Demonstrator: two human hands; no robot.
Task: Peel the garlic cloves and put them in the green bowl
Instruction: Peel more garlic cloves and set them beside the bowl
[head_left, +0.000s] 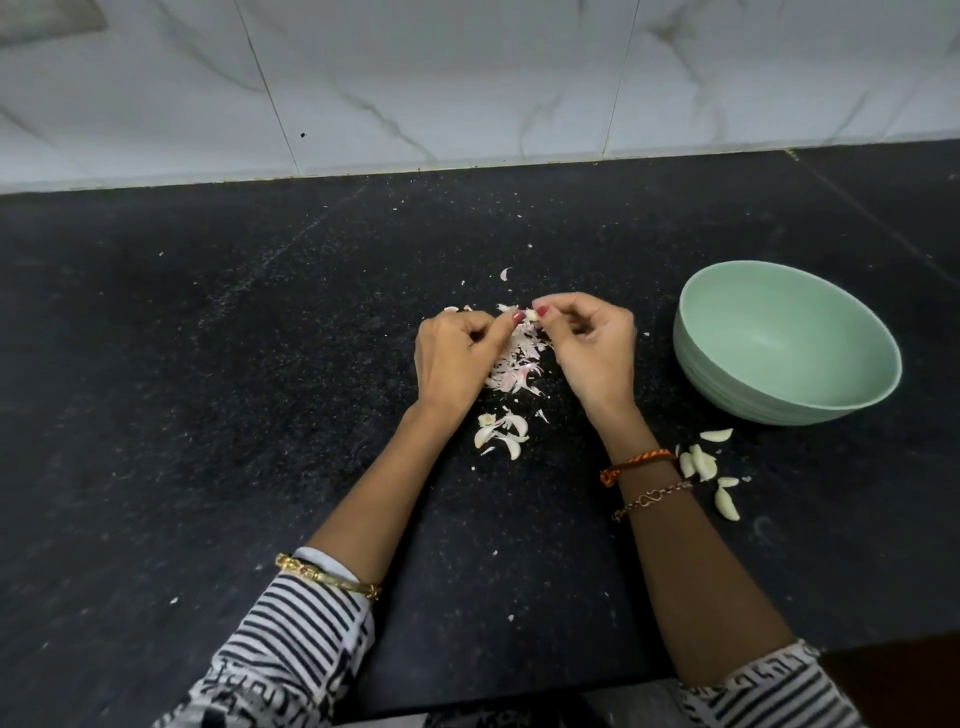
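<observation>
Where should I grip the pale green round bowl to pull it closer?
Take the pale green round bowl by its near-left rim, coming from the left with the right hand. The rim tilts toward the person there, its mouth is open and looks empty, and the peeled cloves lie clear of it.

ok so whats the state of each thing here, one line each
left hand: fingertips pinching the garlic clove
right hand: fingertips pinching the same clove
garlic clove: held between both hands above the skins
green bowl: upright, looks empty
pile of skins: loose on the counter under the hands
peeled cloves: lying on the counter near the bowl, not in it
cloves by the left wrist: on the counter, skins partly on
</observation>
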